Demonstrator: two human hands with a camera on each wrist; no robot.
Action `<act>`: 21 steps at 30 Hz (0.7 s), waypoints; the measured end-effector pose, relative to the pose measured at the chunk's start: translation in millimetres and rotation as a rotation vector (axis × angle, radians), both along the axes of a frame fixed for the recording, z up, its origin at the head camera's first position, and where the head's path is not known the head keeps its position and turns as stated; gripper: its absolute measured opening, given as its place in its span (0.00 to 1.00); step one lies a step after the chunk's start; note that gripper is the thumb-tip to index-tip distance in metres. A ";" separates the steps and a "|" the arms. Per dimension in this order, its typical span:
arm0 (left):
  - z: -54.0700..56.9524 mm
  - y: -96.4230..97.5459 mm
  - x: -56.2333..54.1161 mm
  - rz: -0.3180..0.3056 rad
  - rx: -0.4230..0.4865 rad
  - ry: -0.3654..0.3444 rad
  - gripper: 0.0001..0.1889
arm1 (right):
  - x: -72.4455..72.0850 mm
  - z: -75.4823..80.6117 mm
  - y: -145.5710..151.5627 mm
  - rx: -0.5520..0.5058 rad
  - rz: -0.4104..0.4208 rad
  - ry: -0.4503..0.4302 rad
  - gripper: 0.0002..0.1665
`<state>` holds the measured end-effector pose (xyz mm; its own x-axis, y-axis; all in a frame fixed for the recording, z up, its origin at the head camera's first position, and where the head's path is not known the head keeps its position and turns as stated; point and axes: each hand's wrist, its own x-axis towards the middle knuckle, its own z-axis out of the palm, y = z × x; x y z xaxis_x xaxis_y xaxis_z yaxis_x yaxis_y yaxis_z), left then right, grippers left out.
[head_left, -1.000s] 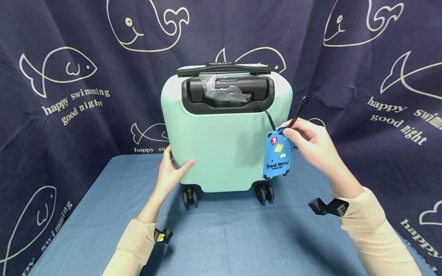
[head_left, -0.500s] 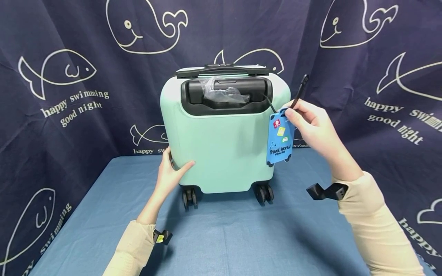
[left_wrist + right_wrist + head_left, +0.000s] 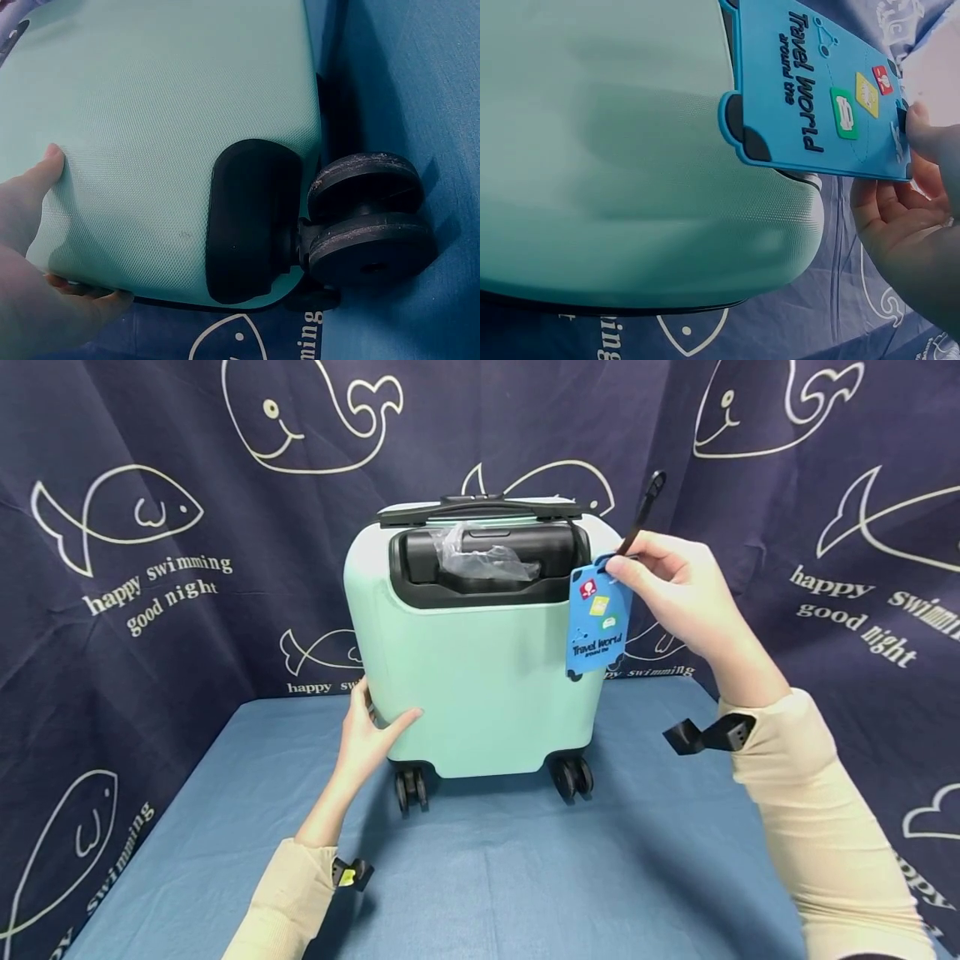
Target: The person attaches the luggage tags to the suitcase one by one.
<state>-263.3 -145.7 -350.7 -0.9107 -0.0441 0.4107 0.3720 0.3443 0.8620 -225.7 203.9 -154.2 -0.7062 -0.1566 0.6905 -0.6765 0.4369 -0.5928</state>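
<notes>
A mint green suitcase (image 3: 480, 693) stands upright on its wheels in the head view. My left hand (image 3: 363, 731) grips its lower left side, the thumb on the front face and the other fingers round the edge; the left wrist view shows this hand (image 3: 45, 262) near a black caster wheel (image 3: 367, 247). Between thumb and fingers, my right hand (image 3: 678, 589) pinches the top of a blue luggage tag (image 3: 596, 618) printed "Travel World". The tag hangs before the suitcase's upper right corner. Its black strap (image 3: 642, 510) pokes up above the fingers, loose end free.
Crumpled clear plastic (image 3: 483, 556) covers part of the black telescoping handle (image 3: 551, 547) in its recess. A black carry handle (image 3: 480, 510) runs across the top. Blue cloth (image 3: 487, 877) covers the table, and a navy curtain (image 3: 187, 635) with fish drawings hangs close behind.
My right hand has risen with the luggage tag, which now overlaps the suitcase's upper right part. The strap end has gone up with it. My left hand and the suitcase stay put.
</notes>
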 end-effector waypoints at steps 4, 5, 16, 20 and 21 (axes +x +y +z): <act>0.4 0.2 0.3 0.006 -0.006 -0.010 0.48 | -4.0 7.3 -2.3 -0.009 0.008 0.001 0.05; 0.5 0.2 0.5 0.007 -0.008 -0.014 0.48 | -5.1 9.3 -3.2 -0.013 0.016 0.001 0.06; 1.3 -0.2 1.6 0.004 -0.006 -0.009 0.49 | -19.7 30.3 -13.1 -0.029 0.136 -0.038 0.11; 1.5 0.0 1.8 0.001 -0.007 -0.008 0.49 | -24.1 37.3 -16.8 -0.019 0.164 -0.064 0.12; 1.5 0.1 1.9 0.000 -0.006 -0.008 0.49 | -25.1 39.2 -17.7 -0.012 0.166 -0.073 0.12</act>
<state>-261.4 -145.7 -349.2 -0.9140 -0.0419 0.4034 0.3648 0.3499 0.8628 -250.8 186.2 -115.0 -0.7200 -0.2670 0.6406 -0.6934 0.3157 -0.6477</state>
